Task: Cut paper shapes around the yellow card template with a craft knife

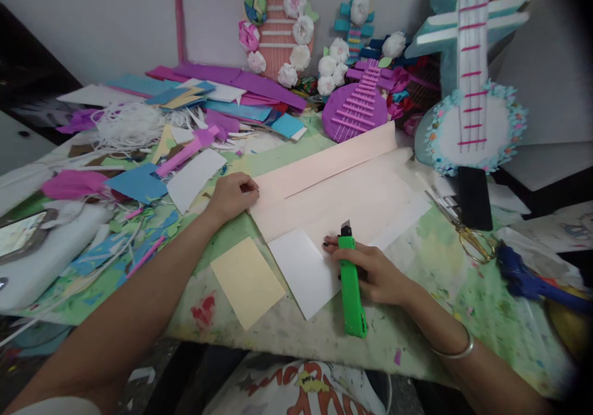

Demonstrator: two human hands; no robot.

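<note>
In my right hand [382,274] is a green utility knife [352,297], upright in the view, its blade bared at the far end. That hand rests over the near part of a large pale pink sheet [343,202] and a white piece of paper [301,270]. A pink paper strip [331,159] lies along the sheet's far side. My left hand [230,196] is closed, with curled fingertips at the strip's left end, pinching or pressing its edge. A cream card [249,282] lies close by, left of the white piece.
Paper scraps and white string [127,125] cover the table's left side. Paper instruments, including a purple one [354,112] and a light blue one [472,106], stand behind. To the right lie a black phone [475,197], gold-handled scissors [476,245] and a blue glue gun [528,282].
</note>
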